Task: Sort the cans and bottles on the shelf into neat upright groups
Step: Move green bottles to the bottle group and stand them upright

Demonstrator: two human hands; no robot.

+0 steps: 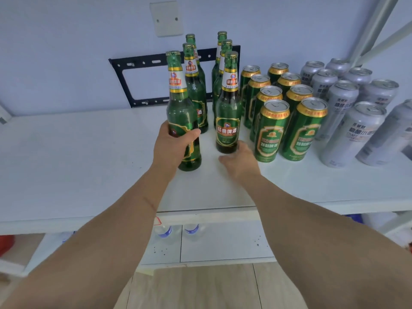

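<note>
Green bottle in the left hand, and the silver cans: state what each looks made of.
Tall green bottle held by the left hand: likely glass, glossy and see-through. Matte silver cans: probably aluminium, with dull brushed sides and pull-tab lids.

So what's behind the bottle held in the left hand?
Behind the held bottle, gripped by the left hand, two more green bottles stand upright in line. Their lower parts are partly covered.

Six green glass bottles stand upright; eight green cans beside them — and nine silver cans, as far as the frame edge shows.
</note>
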